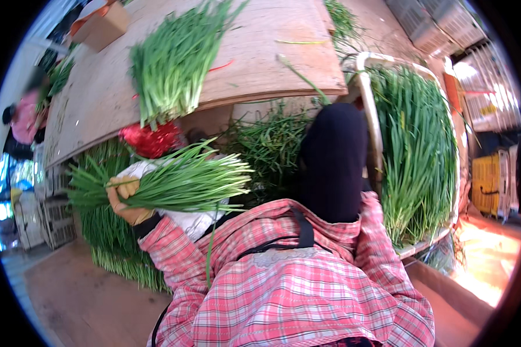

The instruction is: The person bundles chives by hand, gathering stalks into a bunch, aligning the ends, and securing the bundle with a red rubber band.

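Currently, left hand point(123, 199) is gripping a bunch of green stalks point(194, 182), fingers wrapped around it, on the near side of the table point(260, 69). Second bunch point(176, 63) is lying on the table. Right hand's hidden; can't tell its fingers.

A wooden table point(257, 66) bears a green stalk bundle point(176, 61) and a brown box point(105, 29)

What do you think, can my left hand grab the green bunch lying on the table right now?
Probably not: your left hand is closed around another bunch. Otherwise the way looks open, since the tabletop bunch lies uncovered, its pale ends at the near edge of the table.
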The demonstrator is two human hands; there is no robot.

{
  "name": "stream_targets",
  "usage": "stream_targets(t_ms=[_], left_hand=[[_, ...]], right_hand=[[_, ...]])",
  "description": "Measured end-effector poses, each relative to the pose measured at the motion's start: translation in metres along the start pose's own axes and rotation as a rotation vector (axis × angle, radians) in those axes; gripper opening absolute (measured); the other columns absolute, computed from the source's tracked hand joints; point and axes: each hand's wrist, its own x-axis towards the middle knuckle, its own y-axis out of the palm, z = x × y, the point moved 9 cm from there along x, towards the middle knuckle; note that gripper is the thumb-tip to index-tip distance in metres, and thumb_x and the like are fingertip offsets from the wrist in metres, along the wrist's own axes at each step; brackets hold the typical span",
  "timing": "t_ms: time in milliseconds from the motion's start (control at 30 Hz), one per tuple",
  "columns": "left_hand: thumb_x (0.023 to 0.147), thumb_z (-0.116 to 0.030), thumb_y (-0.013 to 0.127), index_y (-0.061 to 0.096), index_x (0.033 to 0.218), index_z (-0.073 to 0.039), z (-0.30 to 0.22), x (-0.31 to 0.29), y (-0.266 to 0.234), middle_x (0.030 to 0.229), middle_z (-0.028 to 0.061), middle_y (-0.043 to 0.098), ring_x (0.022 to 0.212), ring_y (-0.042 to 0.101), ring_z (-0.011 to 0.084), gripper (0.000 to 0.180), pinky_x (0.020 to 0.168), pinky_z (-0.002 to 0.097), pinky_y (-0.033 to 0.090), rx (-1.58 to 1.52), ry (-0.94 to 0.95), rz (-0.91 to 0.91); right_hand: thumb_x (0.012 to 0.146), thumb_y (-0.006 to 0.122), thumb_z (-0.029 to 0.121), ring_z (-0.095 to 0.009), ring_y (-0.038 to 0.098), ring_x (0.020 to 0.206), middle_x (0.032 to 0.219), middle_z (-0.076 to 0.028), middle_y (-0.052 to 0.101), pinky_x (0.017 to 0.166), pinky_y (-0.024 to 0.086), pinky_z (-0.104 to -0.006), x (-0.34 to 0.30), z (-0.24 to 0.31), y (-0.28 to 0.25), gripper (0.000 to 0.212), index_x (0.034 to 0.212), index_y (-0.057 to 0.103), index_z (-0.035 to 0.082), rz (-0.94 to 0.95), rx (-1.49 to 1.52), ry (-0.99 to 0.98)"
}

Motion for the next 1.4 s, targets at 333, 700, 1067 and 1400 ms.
stream_targets(t_ms=[333, 700, 1067, 1400], left_hand=[[0.096, -0.021, 0.039, 0.039, 0.072, -0.014, 0.005, 0.027, 0.127, 0.052, -0.0076, 0.044, 0.048, 0.036, 0.0058, 0.025, 0.052, 0.0216, 0.032, 0.195, 0.13, 0.283], [0.094, -0.019, 0.043, 0.04, 0.069, -0.014, -0.013, 0.02, 0.092, 0.049, -0.0087, 0.038, 0.046, 0.035, 0.004, 0.025, 0.051, 0.0225, 0.03, 0.177, 0.156, 0.121], [0.094, -0.025, 0.043, 0.048, 0.077, -0.013, -0.013, 0.034, 0.069, 0.05, -0.0103, 0.036, 0.045, 0.027, 0.0045, 0.022, 0.052, 0.0206, 0.03, -0.171, 0.189, 0.197], [0.093, -0.025, 0.042, 0.033, 0.061, -0.017, -0.012, 0.036, 0.065, 0.049, -0.0086, 0.027, 0.047, 0.024, 0.0064, 0.034, 0.05, 0.024, 0.024, 0.146, 0.199, 0.155]], right_hand=[[0.084, 0.063, 0.012, -0.028, 0.06, 0.096, 0.102, -0.016, 0.064, 0.089, 0.044, -0.0355, -0.126, 0.379, -0.174, 0.024, 0.105, 0.063, -0.001, -0.164, 0.445, -0.967], [0.091, 0.056, 0.026, -0.029, 0.064, 0.081, 0.089, -0.02, 0.064, 0.072, 0.048, -0.0354, -0.175, 0.382, -0.01, 0.036, 0.113, 0.054, -0.003, 0.811, 0.594, -0.776], [0.081, 0.066, 0.006, -0.02, 0.065, 0.083, 0.095, -0.013, 0.067, 0.074, 0.051, -0.0272, -0.153, 0.373, -0.059, 0.023, 0.104, 0.065, 0.003, 0.194, 0.767, -0.837], [0.089, 0.058, 0.009, -0.014, 0.062, 0.059, 0.067, -0.009, 0.061, 0.053, 0.047, -0.0266, -0.133, 0.371, -0.058, 0.009, 0.091, 0.061, 0.001, 0.158, 0.46, -0.641]])
